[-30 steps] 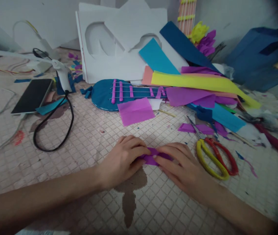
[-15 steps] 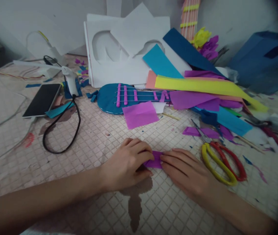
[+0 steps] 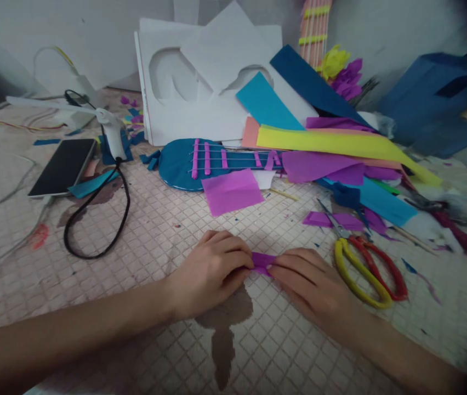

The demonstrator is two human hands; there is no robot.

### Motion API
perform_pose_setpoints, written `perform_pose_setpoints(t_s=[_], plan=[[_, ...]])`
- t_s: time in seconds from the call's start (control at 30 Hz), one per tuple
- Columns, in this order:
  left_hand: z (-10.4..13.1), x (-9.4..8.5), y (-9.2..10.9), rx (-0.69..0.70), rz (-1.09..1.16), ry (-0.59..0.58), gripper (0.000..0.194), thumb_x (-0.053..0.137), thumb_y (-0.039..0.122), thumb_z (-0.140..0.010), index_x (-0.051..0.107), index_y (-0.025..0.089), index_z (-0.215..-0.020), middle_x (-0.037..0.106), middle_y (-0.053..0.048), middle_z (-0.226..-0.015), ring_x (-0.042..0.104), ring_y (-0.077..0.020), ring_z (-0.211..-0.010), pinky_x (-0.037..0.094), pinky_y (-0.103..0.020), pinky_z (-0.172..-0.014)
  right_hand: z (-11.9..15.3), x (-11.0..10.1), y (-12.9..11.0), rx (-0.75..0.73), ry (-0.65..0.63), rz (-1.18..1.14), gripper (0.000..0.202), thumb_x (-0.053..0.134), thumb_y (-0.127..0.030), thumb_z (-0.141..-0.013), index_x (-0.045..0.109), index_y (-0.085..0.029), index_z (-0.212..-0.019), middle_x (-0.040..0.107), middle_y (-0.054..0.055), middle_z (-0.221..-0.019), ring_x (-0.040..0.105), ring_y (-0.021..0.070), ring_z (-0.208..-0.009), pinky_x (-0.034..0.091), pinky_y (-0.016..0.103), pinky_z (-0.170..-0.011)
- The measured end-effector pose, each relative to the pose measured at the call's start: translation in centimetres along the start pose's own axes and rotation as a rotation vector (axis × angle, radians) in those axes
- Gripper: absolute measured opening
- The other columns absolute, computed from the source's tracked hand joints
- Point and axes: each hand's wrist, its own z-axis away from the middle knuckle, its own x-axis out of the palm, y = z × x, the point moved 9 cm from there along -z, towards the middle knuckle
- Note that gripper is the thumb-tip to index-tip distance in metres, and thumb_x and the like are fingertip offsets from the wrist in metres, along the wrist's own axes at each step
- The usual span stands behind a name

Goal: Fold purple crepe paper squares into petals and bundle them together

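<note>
A small folded piece of purple paper (image 3: 262, 263) lies on the quilted table cover between my hands. My left hand (image 3: 212, 271) pinches its left end, fingers bent and pressed together. The fingers of my right hand (image 3: 311, 282) press together on its right end, the palm facing down. Beyond my hands lies a flat purple paper square (image 3: 233, 192), partly against a blue guitar-shaped piece (image 3: 182, 164) with purple strips and strings. Scissors (image 3: 365, 263) with yellow and red handles rest just right of my right hand.
A phone (image 3: 63, 167) and a white device with a black cord loop (image 3: 97, 255) lie at the left. White boards (image 3: 192, 120) stand at the back. Coloured paper strips (image 3: 332, 141) are piled at the right, near a blue bag (image 3: 431, 104).
The purple paper between my hands now shows as a narrower strip. My left thumb has drawn in against my fingers. The whole view has shifted slightly.
</note>
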Motion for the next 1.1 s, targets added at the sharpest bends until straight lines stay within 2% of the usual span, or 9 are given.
perform_pose_setpoints(t_s=[0.13, 0.33, 0.53, 0.8, 0.97, 1.1], plan=[[0.0, -0.2, -0.4, -0.043, 0.036, 0.032, 0.016, 0.058, 0.015, -0.084, 0.06, 0.019, -0.099, 0.063, -0.003, -0.099, 0.055, -0.0187, -0.094, 0.04, -0.036, -0.086, 0.2, 0.5, 0.8, 0.078, -0.019, -0.078, 0.02, 0.049, -0.013, -0.09, 0.062, -0.019, -0.104, 0.066, 0.006, -0.098, 0.058, 0.0205, -0.096, 0.051, 0.041, -0.084], [-0.6, -0.1, -1.0, -0.123, 0.112, -0.009, 0.015, 0.056, 0.009, -0.084, 0.06, 0.02, -0.093, 0.065, 0.001, -0.091, 0.055, -0.0175, -0.092, 0.038, -0.036, -0.085, -0.3, 0.5, 1.6, 0.198, -0.001, -0.222, 0.016, 0.049, -0.014, -0.09, 0.061, -0.021, -0.098, 0.063, 0.006, -0.092, 0.058, 0.0189, -0.088, 0.051, 0.038, -0.077], [-1.2, -0.3, -1.5, -0.171, 0.1, 0.006, 0.015, 0.058, 0.007, -0.081, 0.061, 0.019, -0.089, 0.065, 0.003, -0.087, 0.056, -0.0168, -0.088, 0.039, -0.034, -0.08, -0.3, 0.0, 3.3, 0.369, 0.102, -0.238, 0.009, 0.051, -0.017, -0.089, 0.059, -0.021, -0.088, 0.059, 0.004, -0.084, 0.056, 0.0178, -0.084, 0.049, 0.033, -0.069], [-2.0, -0.1, -1.8, -0.214, 0.068, -0.031, 0.007, 0.056, 0.013, -0.085, 0.06, 0.018, -0.082, 0.062, 0.0, -0.079, 0.053, -0.0174, -0.08, 0.039, -0.033, -0.074, -0.1, 1.0, 4.6, 0.489, -0.005, -0.289, 0.007, 0.05, -0.019, -0.089, 0.056, -0.022, -0.089, 0.059, 0.0, -0.08, 0.056, 0.0161, -0.079, 0.047, 0.03, -0.066], [-2.2, 0.1, -2.0, -0.221, 0.009, -0.065, 0.011, 0.055, 0.018, -0.087, 0.056, 0.017, -0.075, 0.057, -0.001, -0.078, 0.049, -0.0184, -0.08, 0.039, -0.034, -0.072, -0.6, 1.3, 4.6, 0.505, -0.069, -0.288, 0.012, 0.049, -0.016, -0.088, 0.052, -0.021, -0.078, 0.055, 0.0, -0.076, 0.053, 0.0153, -0.074, 0.044, 0.029, -0.063], [-2.3, 0.1, -2.1, -0.235, -0.001, -0.088, 0.014, 0.054, 0.019, -0.087, 0.053, 0.017, -0.073, 0.055, -0.001, -0.078, 0.047, -0.0188, -0.08, 0.039, -0.034, -0.072, -0.4, 1.5, 4.9, 0.533, -0.097, -0.313, 0.011, 0.05, -0.016, -0.087, 0.05, -0.021, -0.078, 0.053, 0.0, -0.076, 0.052, 0.0147, -0.073, 0.043, 0.027, -0.06]])
